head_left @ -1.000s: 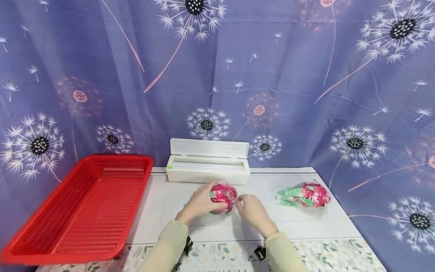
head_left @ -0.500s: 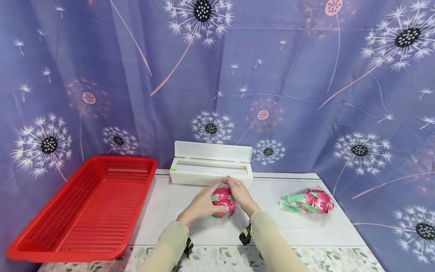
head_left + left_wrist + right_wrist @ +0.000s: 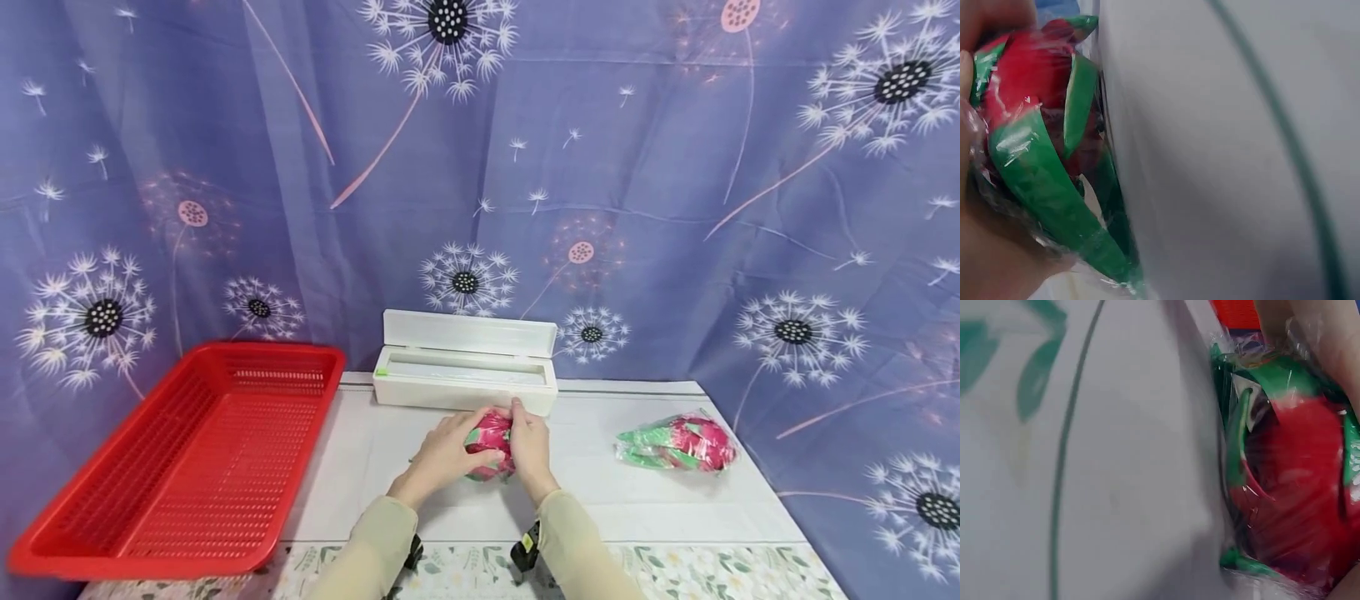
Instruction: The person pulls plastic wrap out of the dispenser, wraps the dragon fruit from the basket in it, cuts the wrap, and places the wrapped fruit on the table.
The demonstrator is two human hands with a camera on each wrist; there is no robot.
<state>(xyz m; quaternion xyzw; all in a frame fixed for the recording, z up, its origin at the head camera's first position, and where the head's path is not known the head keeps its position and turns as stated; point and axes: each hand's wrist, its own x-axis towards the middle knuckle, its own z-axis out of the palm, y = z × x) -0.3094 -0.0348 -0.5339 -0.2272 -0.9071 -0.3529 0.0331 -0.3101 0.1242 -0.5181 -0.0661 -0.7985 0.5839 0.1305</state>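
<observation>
A pink-red dragon fruit [image 3: 491,446] with green scales lies on the white table covering, wrapped in clear plastic film [image 3: 1019,140]. My left hand [image 3: 438,454] grips it from the left, with the thumb along its near side. On its right side, my right hand [image 3: 531,450] holds the fruit and film; some of its fingers are hidden in the head view. Green scales [image 3: 1285,375] and creased film show close up in the right wrist view. Farther right lies a second wrapped dragon fruit [image 3: 701,443], untouched.
A white film box [image 3: 457,392] stands behind my hands, its lid [image 3: 468,333] raised and a white roll inside. To the left is a large red perforated basket [image 3: 333,400]. A blue dandelion-print curtain [image 3: 637,167] hangs at the back and right.
My right hand has come in from the right, passed over the fruit's upper right and settled lower against its right side. My left hand has kept its grip.
</observation>
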